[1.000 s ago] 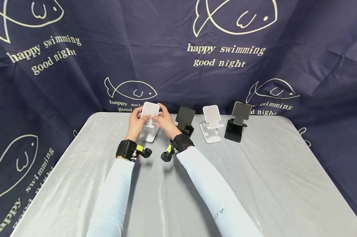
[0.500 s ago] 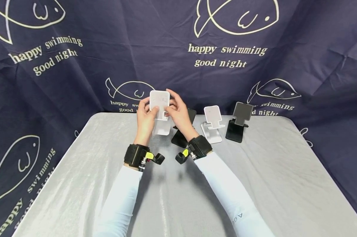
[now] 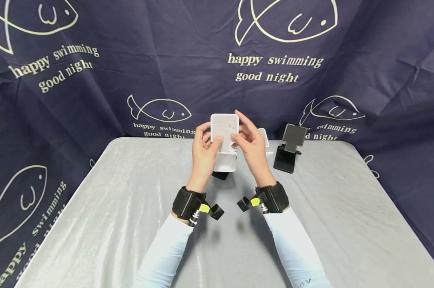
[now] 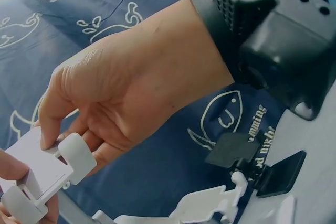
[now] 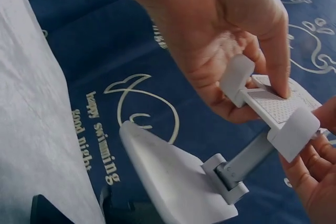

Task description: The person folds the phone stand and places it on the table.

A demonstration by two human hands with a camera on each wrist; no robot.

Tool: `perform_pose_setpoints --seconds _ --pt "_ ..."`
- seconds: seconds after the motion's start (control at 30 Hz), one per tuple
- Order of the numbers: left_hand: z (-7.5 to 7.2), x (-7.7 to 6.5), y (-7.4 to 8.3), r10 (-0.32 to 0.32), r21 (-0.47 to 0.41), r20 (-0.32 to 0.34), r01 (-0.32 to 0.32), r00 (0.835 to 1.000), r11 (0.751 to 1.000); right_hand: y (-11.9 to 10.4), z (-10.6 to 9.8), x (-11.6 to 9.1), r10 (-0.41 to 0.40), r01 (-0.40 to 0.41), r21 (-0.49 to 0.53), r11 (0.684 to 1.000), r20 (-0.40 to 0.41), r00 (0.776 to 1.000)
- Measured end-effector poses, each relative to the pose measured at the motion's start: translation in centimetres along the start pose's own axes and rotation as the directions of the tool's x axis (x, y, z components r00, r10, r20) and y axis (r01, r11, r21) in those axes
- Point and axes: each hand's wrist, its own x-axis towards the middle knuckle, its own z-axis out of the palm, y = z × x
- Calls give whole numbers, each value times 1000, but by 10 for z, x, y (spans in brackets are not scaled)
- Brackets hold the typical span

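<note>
Both hands hold a white folding phone stand (image 3: 224, 128) above the table, its plate upright and its base hanging below. My left hand (image 3: 203, 150) pinches the plate's left edge, thumb in front and fingers behind. The right hand (image 3: 253, 150) grips the other edge in the same way, index finger extended along the top corner. In the right wrist view, the stand's grey hinged arm and wide white base (image 5: 173, 177) show beneath the plate. A black phone stand (image 3: 220, 175) is mostly hidden behind the held one.
A second white phone stand (image 3: 263, 137) is partly covered by the right hand. Farther right stands another black phone stand (image 3: 293, 138). They sit near the back edge of the grey-covered table (image 3: 130, 208). A dark blue printed curtain (image 3: 209, 88) hangs behind.
Both hands have carried the white stand from the back left of the table up and to the right. It now covers the nearer black stand, and the right hand partly covers the second white stand.
</note>
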Motion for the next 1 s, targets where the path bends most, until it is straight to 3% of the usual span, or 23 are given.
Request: perform_pose_setpoints --seconds 0.27,0.6,1.0 --pt "5 -11 -16 -52 2 39 51 998 999 9 -17 -12 44 -44 -17 999 -6 999" --pt "-2 -12 -39 -89 1 56 90 994 996 30 -22 -19 117 -117 -7 993 -18 993" --pt "-6 -12 -48 -98 -32 85 101 992 994 37 -24 -21 119 -120 -8 993 -29 992"
